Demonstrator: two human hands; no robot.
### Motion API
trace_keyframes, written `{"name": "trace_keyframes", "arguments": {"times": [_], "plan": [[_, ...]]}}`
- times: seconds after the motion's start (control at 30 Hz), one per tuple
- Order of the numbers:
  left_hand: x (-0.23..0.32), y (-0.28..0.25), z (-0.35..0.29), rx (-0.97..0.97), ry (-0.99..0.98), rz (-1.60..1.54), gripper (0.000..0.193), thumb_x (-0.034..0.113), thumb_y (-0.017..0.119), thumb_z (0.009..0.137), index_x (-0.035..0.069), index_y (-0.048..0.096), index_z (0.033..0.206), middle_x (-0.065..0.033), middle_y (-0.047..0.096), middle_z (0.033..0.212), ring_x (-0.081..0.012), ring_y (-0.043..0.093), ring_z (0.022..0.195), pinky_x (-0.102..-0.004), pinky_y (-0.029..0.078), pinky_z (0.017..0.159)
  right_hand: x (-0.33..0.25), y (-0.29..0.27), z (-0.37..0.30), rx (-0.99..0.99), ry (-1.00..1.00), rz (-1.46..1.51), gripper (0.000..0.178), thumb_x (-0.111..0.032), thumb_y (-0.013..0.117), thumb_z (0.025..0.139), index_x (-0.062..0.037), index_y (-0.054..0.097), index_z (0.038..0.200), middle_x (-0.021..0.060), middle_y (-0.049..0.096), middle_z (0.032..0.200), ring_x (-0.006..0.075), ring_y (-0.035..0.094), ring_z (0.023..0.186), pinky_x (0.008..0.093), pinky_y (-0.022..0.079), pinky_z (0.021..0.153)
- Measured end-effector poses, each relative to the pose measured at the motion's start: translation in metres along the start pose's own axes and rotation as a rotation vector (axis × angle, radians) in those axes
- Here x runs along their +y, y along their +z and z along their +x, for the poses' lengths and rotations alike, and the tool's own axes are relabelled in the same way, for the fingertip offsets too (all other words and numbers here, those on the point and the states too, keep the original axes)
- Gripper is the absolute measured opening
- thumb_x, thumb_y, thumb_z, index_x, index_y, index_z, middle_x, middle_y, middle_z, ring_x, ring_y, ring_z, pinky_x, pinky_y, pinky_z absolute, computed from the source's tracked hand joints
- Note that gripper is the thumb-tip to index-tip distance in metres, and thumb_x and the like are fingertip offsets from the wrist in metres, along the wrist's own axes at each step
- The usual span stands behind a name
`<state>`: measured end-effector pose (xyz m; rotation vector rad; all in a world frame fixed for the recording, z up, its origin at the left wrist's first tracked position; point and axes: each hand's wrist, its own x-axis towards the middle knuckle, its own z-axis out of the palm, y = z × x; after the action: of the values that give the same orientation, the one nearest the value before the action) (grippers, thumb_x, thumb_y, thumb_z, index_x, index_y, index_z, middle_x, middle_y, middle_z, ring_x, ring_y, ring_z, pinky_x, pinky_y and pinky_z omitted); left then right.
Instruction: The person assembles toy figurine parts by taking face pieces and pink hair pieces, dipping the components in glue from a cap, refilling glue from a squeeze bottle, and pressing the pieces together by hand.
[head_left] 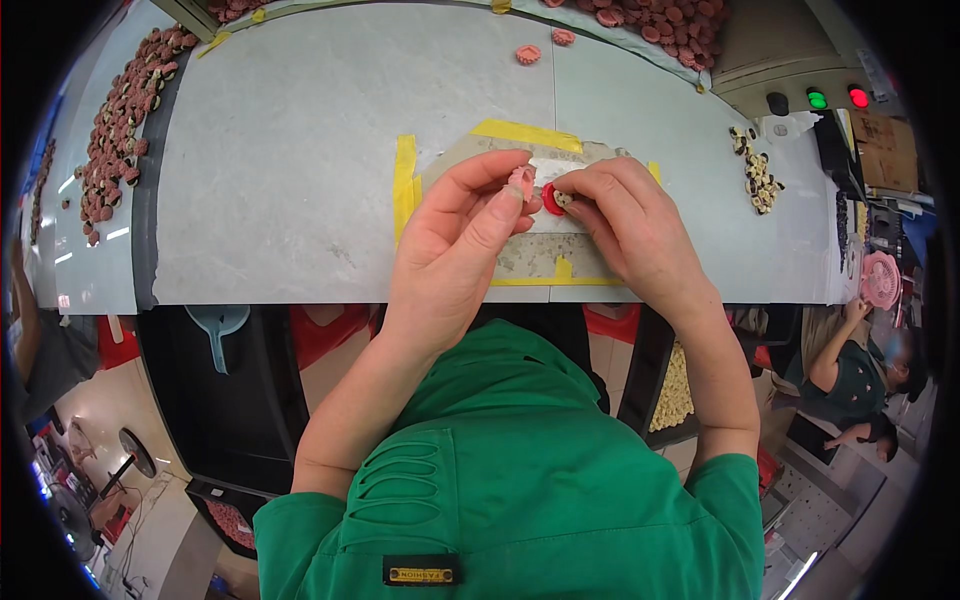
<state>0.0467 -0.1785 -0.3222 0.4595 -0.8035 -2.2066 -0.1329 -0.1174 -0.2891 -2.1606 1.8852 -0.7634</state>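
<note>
My left hand (pixel 465 225) pinches a small pink scalloped piece (pixel 523 180) between thumb and fingers, above a taped work patch on the table. Close beside it, my right hand (pixel 635 220) has thumb and forefinger closed on a small cream-and-dark round piece (pixel 564 200). That piece is at a red round holder (pixel 550 198), partly hidden by my fingers; whether it rests in the holder I cannot tell. A white sheet (pixel 565 222) lies under the holder, inside yellow tape (pixel 405 190).
Two pink pieces (pixel 527 54) lie at the far side, below a heap of pink pieces (pixel 670 28). Cream-and-black pieces (pixel 760 185) are scattered at right, near green and red buttons (pixel 817 98). Assembled-looking pieces (pixel 115 135) fill the left strip. A blue dustpan-like scoop (pixel 217 325) hangs below.
</note>
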Motion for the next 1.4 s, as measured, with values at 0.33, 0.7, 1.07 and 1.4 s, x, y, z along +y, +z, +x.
{"name": "trace_keyframes", "arguments": {"times": [0.33, 0.7, 1.07, 1.4], "plan": [[-0.001, 0.001, -0.001, 0.014, 0.011, 0.025, 0.031, 0.013, 0.054, 0.096, 0.000, 0.050, 0.124, -0.0053, 0.059, 0.113, -0.0108, 0.057, 0.101, -0.0263, 0.046, 0.089, -0.004, -0.004, -0.004, 0.010, 0.060, 0.069, 0.015, -0.005, 0.064, 0.082, -0.0040, 0.060, 0.096, 0.0091, 0.058, 0.089, 0.0269, 0.057, 0.081, 0.0349, 0.048, 0.071], [-0.001, 0.003, -0.001, -0.014, -0.040, 0.041, 0.028, 0.013, 0.055, 0.096, 0.001, 0.053, 0.121, -0.0062, 0.061, 0.111, -0.0104, 0.057, 0.101, -0.0250, 0.046, 0.088, -0.032, -0.008, 0.002, 0.154, 0.176, 0.575, 0.017, -0.002, 0.059, 0.087, -0.0020, 0.059, 0.104, 0.0090, 0.058, 0.094, 0.0191, 0.058, 0.081, 0.0282, 0.048, 0.072], [-0.010, 0.007, -0.004, -0.057, 0.329, 0.392, 0.024, 0.001, 0.055, 0.093, -0.001, 0.057, 0.117, -0.0089, 0.059, 0.114, -0.0139, 0.057, 0.104, -0.0279, 0.046, 0.092, -0.040, 0.016, -0.018, 0.319, 0.165, 0.589, 0.023, -0.005, 0.063, 0.085, -0.0026, 0.058, 0.108, 0.0115, 0.056, 0.098, 0.0222, 0.058, 0.087, 0.0296, 0.049, 0.076], [0.006, 0.010, 0.003, -0.172, -0.122, 0.154, 0.066, 0.007, 0.058, 0.093, 0.005, 0.020, 0.146, -0.0118, 0.059, 0.110, -0.0145, 0.058, 0.099, -0.0288, 0.048, 0.088, -0.011, -0.013, -0.009, 0.088, -0.081, 0.433, 0.021, -0.011, 0.071, 0.076, -0.0077, 0.063, 0.095, 0.0057, 0.057, 0.094, 0.0249, 0.053, 0.090, 0.0347, 0.044, 0.077]]}}
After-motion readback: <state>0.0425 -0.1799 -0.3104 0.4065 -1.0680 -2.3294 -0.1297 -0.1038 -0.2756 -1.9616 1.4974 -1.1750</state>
